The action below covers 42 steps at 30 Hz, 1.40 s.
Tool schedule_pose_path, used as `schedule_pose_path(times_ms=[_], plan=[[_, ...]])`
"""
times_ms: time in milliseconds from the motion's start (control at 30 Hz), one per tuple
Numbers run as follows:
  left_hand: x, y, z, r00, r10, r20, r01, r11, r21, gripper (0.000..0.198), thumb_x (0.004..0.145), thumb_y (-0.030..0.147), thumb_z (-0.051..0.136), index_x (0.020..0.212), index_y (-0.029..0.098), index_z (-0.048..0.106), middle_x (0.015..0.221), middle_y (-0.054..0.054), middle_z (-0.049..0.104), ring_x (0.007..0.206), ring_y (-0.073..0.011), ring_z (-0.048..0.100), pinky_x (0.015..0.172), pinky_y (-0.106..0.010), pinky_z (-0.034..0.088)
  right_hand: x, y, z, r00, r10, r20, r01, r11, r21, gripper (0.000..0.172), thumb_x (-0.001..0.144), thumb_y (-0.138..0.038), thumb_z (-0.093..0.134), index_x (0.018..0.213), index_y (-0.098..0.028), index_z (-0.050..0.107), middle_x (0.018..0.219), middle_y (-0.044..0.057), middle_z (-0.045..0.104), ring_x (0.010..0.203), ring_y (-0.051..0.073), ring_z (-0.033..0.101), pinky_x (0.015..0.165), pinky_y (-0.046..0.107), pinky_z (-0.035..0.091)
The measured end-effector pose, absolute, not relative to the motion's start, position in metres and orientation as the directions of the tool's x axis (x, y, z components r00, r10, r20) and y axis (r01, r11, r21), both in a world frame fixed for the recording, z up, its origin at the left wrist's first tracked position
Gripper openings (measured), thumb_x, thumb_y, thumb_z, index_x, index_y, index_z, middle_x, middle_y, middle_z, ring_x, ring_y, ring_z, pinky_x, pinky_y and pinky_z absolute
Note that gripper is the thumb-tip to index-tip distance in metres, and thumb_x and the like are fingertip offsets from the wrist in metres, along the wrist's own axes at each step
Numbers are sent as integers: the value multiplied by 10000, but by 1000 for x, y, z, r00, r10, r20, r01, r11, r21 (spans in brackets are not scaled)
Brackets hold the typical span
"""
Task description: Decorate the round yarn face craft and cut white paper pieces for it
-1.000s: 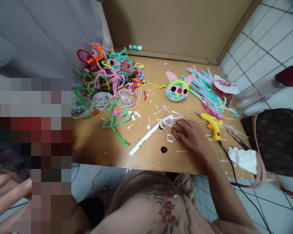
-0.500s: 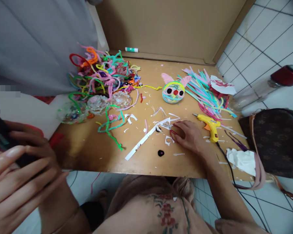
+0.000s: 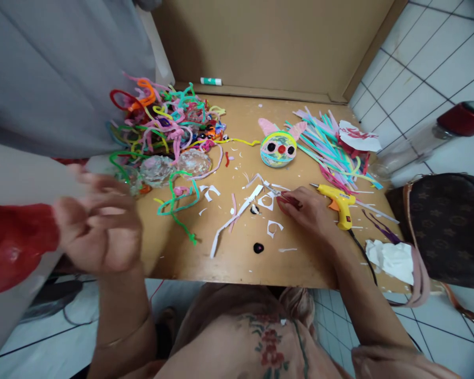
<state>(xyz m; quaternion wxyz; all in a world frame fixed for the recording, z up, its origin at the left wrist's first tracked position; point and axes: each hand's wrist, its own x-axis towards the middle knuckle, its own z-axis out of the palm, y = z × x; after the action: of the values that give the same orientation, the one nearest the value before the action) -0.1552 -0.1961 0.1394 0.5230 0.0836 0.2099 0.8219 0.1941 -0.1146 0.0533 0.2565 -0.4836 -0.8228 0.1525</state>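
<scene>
My left hand (image 3: 106, 226) is raised at the left, off the table and blurred. Its fingers are loosely curled and apart, with nothing visible in them. On the table, my right hand (image 3: 308, 208) is closed around the red handles of a pair of scissors (image 3: 275, 190), whose blades point left. Beside the blades lie a white paper strip (image 3: 240, 210) and paper scraps with round holes (image 3: 275, 228). A black round piece with white on it (image 3: 254, 209) rests by the strip; another black disc (image 3: 258, 248) is nearer the front edge.
Behind stands a ball-shaped figure with pink ears (image 3: 278, 150). Pipe cleaners are heaped (image 3: 174, 121) at left and bundled (image 3: 324, 142) at right. A yellow glue gun (image 3: 339, 202), crumpled tissue (image 3: 391, 260), brown bag (image 3: 450, 231), bottle (image 3: 438, 137) and glue stick (image 3: 211, 81) are around.
My left hand has moved right and up, away from the dark phone-like object, which is out of view. A red shape now shows at left. The paper strip has shifted and bent.
</scene>
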Motion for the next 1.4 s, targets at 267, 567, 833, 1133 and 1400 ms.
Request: schedule_pose_path(times_ms=[267, 567, 833, 1133, 1400], plan=[[-98, -146, 112, -28, 995, 92, -187, -96, 978, 92, 810, 264, 685, 871, 197, 699, 803, -23, 699, 571, -110, 586, 482, -211, 438, 187, -102, 58, -348, 879, 325, 714, 473, -515, 154, 849, -258, 649, 933, -209, 768, 878, 68, 737, 764, 202, 639, 700, 311, 467], [-48, -100, 78, 197, 970, -142, 915, -129, 383, 162, 853, 306, 631, 890, 171, 712, 838, -123, 714, 773, -263, 639, 695, -347, 411, 194, -120, 52, -136, 989, 55, 319, 96, -943, 417, 712, -338, 752, 1093, -171, 759, 868, 59, 723, 700, 162, 635, 627, 292, 516], [-59, -103, 62, 400, 909, -114, 760, -260, 596, 170, 839, 337, 647, 755, 208, 720, 663, -9, 639, 601, -150, 527, 602, -288, 323, 204, -138, 71, -172, 983, -63, 384, 8, -923, 656, 581, -367, 866, 1200, -191, 739, 976, 49, 745, 833, 218, 680, 716, 328, 571], [-37, -67, 80, 236, 969, 71, 880, -244, 409, 291, 906, 254, 525, 1120, 158, 698, 1151, -143, 693, 995, -271, 646, 840, -366, 473, 171, -117, 78, -32, 999, 24, 450, 36, -892, 428, 663, -409, 712, 998, -142, 725, 566, -15, 605, 480, 130, 501, 461, 248, 383], [-25, -45, 60, 273, 962, -8, 873, -244, 423, 316, 907, 166, 456, 1046, 154, 739, 1097, -142, 710, 975, -266, 652, 858, -364, 474, 152, -97, 68, 32, 958, 285, 417, 247, -875, 394, 723, -389, 674, 1063, -229, 558, 823, 16, 671, 730, 185, 624, 752, 352, 515]])
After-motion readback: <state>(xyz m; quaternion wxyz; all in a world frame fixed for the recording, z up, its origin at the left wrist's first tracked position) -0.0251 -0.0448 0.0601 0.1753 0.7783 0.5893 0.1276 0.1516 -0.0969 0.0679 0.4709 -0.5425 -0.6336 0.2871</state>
